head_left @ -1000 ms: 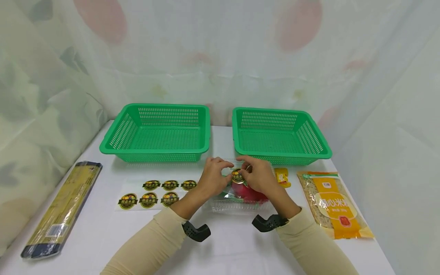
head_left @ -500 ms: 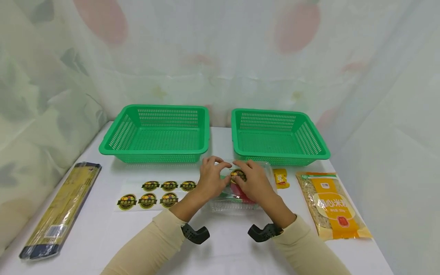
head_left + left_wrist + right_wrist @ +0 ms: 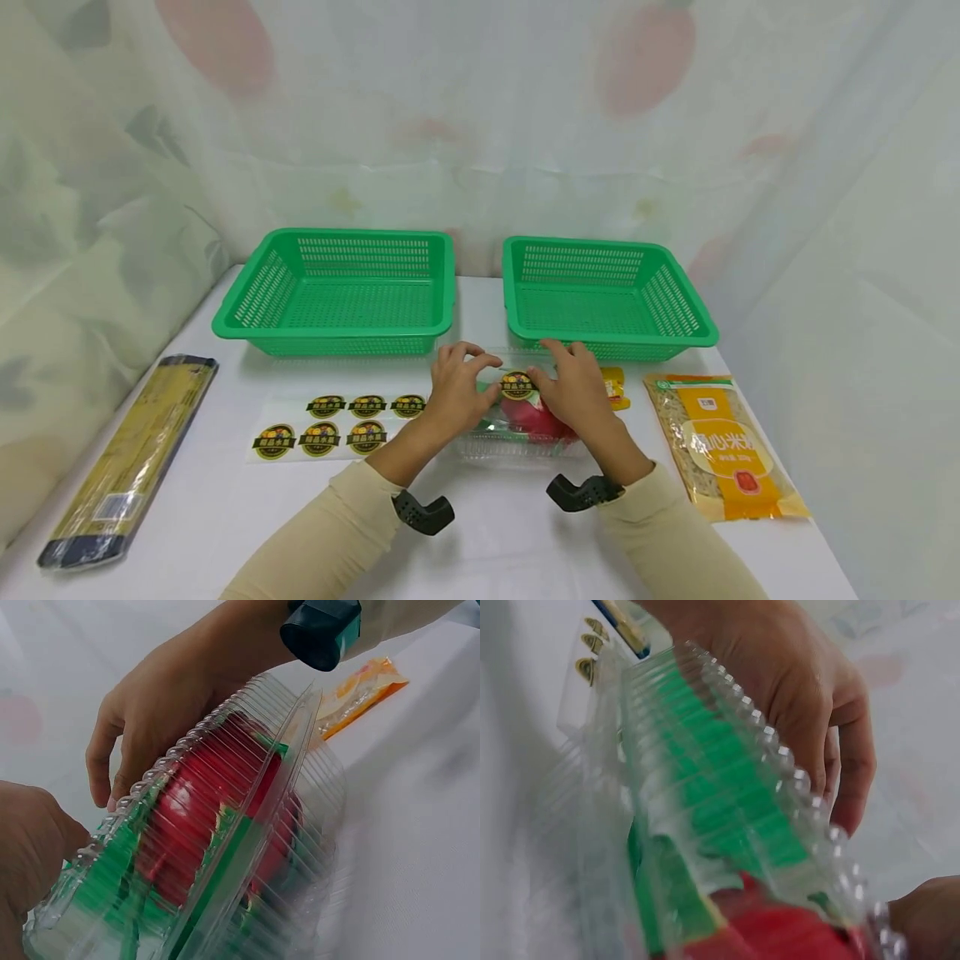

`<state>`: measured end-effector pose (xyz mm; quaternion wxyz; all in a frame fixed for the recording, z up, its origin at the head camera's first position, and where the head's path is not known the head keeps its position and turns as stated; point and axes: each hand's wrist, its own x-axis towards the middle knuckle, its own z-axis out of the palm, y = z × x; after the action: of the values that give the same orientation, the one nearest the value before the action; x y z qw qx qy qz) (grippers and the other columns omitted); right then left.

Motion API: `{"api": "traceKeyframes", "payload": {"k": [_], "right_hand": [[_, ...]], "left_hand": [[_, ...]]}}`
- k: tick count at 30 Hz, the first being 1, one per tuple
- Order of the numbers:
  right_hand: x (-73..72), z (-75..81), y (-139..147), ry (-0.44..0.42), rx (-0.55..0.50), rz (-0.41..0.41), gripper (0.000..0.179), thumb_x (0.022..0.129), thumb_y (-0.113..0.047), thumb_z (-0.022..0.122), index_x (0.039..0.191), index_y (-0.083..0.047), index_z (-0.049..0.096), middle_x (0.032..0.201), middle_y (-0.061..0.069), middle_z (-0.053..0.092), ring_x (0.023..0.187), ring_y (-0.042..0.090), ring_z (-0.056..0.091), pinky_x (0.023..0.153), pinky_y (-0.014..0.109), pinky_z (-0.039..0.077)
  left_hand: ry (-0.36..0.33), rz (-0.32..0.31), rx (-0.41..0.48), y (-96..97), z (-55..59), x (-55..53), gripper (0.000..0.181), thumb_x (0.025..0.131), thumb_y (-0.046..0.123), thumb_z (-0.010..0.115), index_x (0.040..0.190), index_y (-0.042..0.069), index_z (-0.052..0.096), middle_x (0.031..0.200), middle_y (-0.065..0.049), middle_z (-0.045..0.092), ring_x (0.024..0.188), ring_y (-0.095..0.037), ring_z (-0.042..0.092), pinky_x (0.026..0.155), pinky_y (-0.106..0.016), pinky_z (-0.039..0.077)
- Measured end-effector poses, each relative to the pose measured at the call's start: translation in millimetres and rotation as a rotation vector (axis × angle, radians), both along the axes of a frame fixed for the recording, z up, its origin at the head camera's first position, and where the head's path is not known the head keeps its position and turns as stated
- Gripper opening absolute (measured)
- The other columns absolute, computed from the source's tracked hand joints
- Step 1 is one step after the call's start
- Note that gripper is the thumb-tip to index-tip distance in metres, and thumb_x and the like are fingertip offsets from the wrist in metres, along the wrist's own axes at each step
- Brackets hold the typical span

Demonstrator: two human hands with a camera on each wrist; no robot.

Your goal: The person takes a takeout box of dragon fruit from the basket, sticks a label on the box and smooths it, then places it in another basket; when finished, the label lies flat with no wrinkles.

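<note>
A clear plastic clamshell box (image 3: 517, 450) stands on the table between my hands, its ribbed wall close up in both wrist views. Through it shows a red fruit (image 3: 184, 802) with green, yellowish-edged scales, like a dragon fruit. A round black-and-gold label sticker (image 3: 517, 385) lies on the lid. My left hand (image 3: 459, 390) arches over the lid's left part, thumb tip right at the sticker's left edge. Over the lid's right part is my right hand (image 3: 577, 387), fingers spread, thumb close to the sticker's right edge. Neither hand grips anything.
Two green baskets (image 3: 337, 344) (image 3: 611, 344) stand behind the box. A sheet of several matching stickers (image 3: 322, 454) lies left. Packaged noodles (image 3: 131, 458) lie far left, an orange-labelled bag (image 3: 723, 446) right. A small yellow packet (image 3: 615, 387) sits beside the box.
My right hand went left over the sticker, then moved back right, its thumb uncovering the sticker on the lid. My left hand stays nearly in place.
</note>
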<state>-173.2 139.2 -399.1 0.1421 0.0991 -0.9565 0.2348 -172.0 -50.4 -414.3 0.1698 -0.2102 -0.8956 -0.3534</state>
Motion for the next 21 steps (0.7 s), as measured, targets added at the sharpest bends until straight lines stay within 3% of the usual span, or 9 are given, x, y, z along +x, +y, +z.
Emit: {"api": "traceKeyframes", "payload": {"k": [8, 15, 21], "right_hand": [[-6.5, 3.9, -15, -0.080, 0.136, -0.119, 0.065, 0.087, -0.052, 0.065, 0.133, -0.008, 0.057, 0.109, 0.024, 0.054, 0.094, 0.038, 0.053, 0.074, 0.050, 0.048], [-7.6, 3.2, -10, -0.045, 0.067, -0.145, 0.051, 0.089, -0.029, 0.071, 0.133, -0.008, 0.056, 0.109, 0.022, 0.056, 0.093, 0.038, 0.056, 0.074, 0.050, 0.049], [-2.8, -1.2, -1, 0.102, 0.015, -0.071, 0.040, 0.089, -0.014, 0.068, 0.128, -0.007, 0.060, 0.098, 0.022, 0.057, 0.083, 0.035, 0.054, 0.066, 0.047, 0.047]], "left_hand": [[0.024, 0.009, 0.020, -1.0, -0.2, 2.7, 0.026, 0.078, 0.009, 0.080, 0.103, 0.009, 0.073, 0.110, -0.013, 0.055, 0.104, -0.037, 0.043, 0.080, -0.053, 0.033], [0.016, 0.015, 0.038, -0.6, -2.0, 3.1, 0.026, 0.078, 0.011, 0.080, 0.103, 0.010, 0.073, 0.110, -0.012, 0.055, 0.104, -0.035, 0.043, 0.082, -0.053, 0.033], [-0.016, 0.006, 0.071, -2.5, -3.1, 3.9, 0.025, 0.080, 0.010, 0.079, 0.103, 0.006, 0.072, 0.112, -0.014, 0.054, 0.106, -0.037, 0.042, 0.087, -0.057, 0.031]]}}
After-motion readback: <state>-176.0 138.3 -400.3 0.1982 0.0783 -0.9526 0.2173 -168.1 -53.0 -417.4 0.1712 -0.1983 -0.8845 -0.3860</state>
